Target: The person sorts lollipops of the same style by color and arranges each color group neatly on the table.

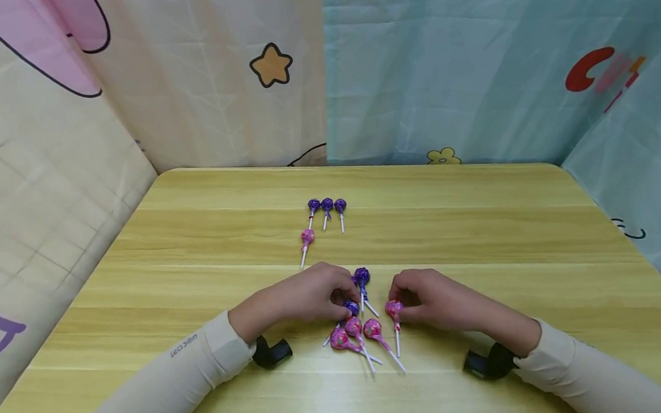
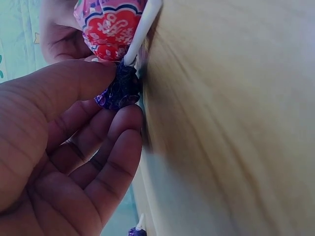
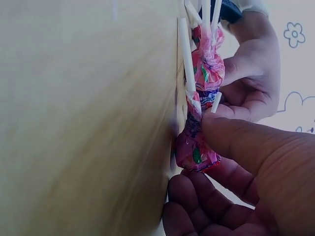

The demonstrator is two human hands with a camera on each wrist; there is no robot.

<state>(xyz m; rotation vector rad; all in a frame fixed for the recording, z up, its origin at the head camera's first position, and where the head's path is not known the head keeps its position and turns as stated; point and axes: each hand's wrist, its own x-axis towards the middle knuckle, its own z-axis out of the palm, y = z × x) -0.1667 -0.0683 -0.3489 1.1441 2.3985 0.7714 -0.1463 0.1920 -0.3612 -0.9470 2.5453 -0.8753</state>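
My left hand point(image 1: 323, 294) pinches a purple-wrapped lollipop point(image 2: 120, 91) between thumb and fingertips, close over the table. A pink lollipop point(image 2: 112, 29) overlaps it in the left wrist view. To the right, my right hand point(image 1: 435, 299) has thumb and fingers around the head of another pink lollipop point(image 3: 197, 150), its white stick pointing toward me. Between the hands lie three pink lollipops, one of them point(image 1: 372, 328) nearest the right hand. Just beyond my left fingertips are purple lollipops point(image 1: 362, 276) with crossing sticks, one partly hidden by that hand.
Farther back on the wooden table point(image 1: 485, 219), three purple lollipops point(image 1: 327, 204) stand in a row, heads away from me. Below the leftmost lies a pink lollipop point(image 1: 307, 236). Printed curtains point(image 1: 225, 78) border the table's far side. Each wrist wears a black camera point(image 1: 272, 352).
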